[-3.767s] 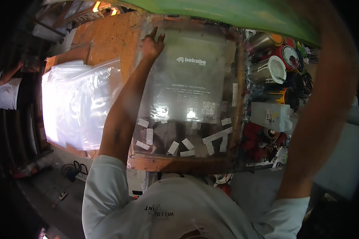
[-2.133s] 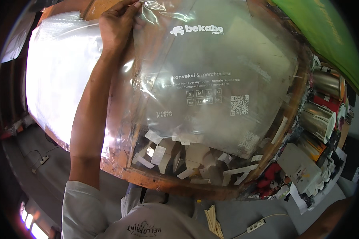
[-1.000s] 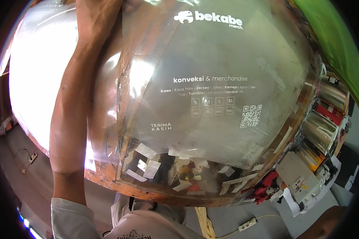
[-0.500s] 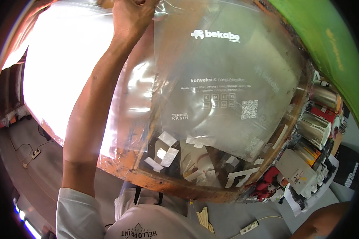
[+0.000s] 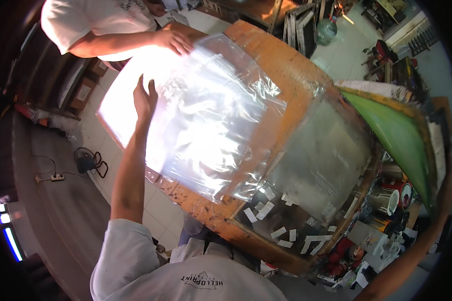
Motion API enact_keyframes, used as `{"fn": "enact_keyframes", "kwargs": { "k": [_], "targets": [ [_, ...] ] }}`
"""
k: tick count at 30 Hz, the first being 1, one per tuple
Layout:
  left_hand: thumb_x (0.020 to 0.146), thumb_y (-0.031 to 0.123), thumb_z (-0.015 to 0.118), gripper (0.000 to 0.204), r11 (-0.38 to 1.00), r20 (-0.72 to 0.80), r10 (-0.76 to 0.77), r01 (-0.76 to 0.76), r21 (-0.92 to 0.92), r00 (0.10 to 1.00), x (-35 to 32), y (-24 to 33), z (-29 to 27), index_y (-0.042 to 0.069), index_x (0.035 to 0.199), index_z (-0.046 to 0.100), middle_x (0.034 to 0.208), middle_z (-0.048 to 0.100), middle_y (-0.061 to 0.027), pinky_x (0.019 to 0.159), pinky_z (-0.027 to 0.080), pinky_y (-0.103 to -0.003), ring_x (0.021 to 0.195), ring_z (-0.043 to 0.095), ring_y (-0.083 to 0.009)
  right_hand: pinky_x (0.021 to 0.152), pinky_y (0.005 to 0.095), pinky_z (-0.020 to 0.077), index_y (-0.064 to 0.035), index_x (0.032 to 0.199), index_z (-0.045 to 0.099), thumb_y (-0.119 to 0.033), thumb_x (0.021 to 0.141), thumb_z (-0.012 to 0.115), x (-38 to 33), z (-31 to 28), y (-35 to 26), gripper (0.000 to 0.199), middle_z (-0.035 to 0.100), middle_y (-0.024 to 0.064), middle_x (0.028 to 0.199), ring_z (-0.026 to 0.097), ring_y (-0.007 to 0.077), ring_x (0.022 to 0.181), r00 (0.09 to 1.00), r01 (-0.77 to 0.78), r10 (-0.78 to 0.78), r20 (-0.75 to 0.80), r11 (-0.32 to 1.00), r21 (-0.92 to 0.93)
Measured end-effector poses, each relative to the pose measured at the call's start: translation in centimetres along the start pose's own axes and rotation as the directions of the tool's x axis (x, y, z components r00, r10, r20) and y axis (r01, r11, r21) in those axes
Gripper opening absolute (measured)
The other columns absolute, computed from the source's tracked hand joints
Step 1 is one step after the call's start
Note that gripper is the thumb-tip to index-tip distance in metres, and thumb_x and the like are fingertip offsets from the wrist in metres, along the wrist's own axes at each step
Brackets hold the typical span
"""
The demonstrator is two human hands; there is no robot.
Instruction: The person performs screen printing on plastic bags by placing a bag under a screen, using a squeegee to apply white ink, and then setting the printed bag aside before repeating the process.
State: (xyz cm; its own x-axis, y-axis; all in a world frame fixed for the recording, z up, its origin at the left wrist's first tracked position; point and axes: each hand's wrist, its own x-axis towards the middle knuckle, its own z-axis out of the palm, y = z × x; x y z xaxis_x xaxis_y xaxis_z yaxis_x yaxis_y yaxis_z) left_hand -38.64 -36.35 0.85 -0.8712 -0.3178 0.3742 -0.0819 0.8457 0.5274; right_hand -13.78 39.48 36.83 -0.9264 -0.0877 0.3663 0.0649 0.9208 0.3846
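Note:
My left hand (image 5: 145, 100) is held over the bright left side of the table, its fingers apart and nothing in them. Beside it a stack of clear plastic bags (image 5: 201, 135) spreads across the wooden table (image 5: 191, 205), shining with glare. At the far side a co-worker's hand (image 5: 176, 42) rests on or just over the bags' edge. My right forearm (image 5: 422, 246) reaches up at the right toward the raised green printing screen (image 5: 391, 135). The right hand's fingers are lost in the dark rim by the screen's frame. A translucent sheet (image 5: 326, 155) lies on the table's dark panel.
White tape pieces (image 5: 266, 210) dot the panel's near part. Paint cans (image 5: 384, 200) and cluttered papers (image 5: 366, 236) line the right side. A co-worker in a white shirt (image 5: 105, 20) stands at the far left. Behind are a large water bottle (image 5: 327, 30) and leaning frames (image 5: 299, 32).
My left hand has let go of the printed clear bag and come back toward me, opening. That bag is off the panel. The view has shifted, showing the co-worker and more of the room.

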Motion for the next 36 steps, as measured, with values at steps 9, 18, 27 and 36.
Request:
{"fn": "enact_keyframes", "kwargs": {
  "k": [9, 18, 27, 36],
  "targets": [
    [0.104, 0.040, 0.048, 0.076, 0.950, 0.257, -0.244, 0.177, 0.256, 0.935, -15.6, 4.6, -2.5, -0.003, 0.161, 0.022, 0.168, 0.007, -0.0329, 0.119, -0.005, -0.071, 0.157, -0.005, -0.0494, 0.111, 0.0380, 0.0419, 0.0062, 0.128, 0.066, -0.053, 0.100, 0.062, 1.1, 0.7, -3.6, 0.066, 0.067, 0.0224, 0.131, 0.061, 0.0317, 0.125, 0.871, -0.441, 0.489, 0.054, 0.729, 0.524],
    [0.100, 0.035, 0.060, 0.063, 0.793, 0.610, 0.515, -0.604, -0.074, 0.602, -32.0, 19.6, 2.5, 0.007, 0.154, 0.044, 0.167, 0.016, -0.0291, 0.116, 0.001, -0.080, 0.157, 0.006, -0.0477, 0.109, 0.0403, 0.0435, 0.0008, 0.130, 0.068, -0.075, 0.091, 0.056, 2.5, -1.4, -6.0, 0.086, 0.067, 0.0214, 0.132, 0.061, 0.0320, 0.127, 0.869, -0.472, 0.480, 0.119, 0.736, 0.485],
    [0.099, 0.041, 0.061, 0.076, 0.518, 0.522, 0.820, -0.691, -0.504, 0.234, -39.4, 36.7, 13.0, 0.006, 0.160, 0.031, 0.167, 0.021, -0.0252, 0.121, 0.005, -0.071, 0.158, 0.012, -0.0410, 0.078, 0.0395, 0.0569, -0.0004, 0.101, 0.074, -0.054, 0.104, 0.050, 3.2, -2.8, -6.5, 0.059, 0.071, 0.0134, 0.089, 0.068, 0.0257, 0.080, 0.944, -0.330, 0.311, 0.113, 0.878, 0.347],
    [0.100, 0.037, 0.060, 0.072, 0.500, 0.514, 0.841, -0.604, -0.621, 0.169, -43.3, 40.5, 12.9, 0.001, 0.157, 0.035, 0.167, 0.021, -0.0271, 0.122, 0.006, -0.069, 0.158, 0.012, -0.0400, 0.069, 0.0353, 0.0593, 0.0013, 0.097, 0.073, -0.049, 0.110, 0.043, 2.0, -4.2, -5.8, 0.060, 0.066, 0.0096, 0.078, 0.066, 0.0196, 0.070, 0.978, -0.124, 0.195, -0.076, 0.833, 0.539]
  ]
}}
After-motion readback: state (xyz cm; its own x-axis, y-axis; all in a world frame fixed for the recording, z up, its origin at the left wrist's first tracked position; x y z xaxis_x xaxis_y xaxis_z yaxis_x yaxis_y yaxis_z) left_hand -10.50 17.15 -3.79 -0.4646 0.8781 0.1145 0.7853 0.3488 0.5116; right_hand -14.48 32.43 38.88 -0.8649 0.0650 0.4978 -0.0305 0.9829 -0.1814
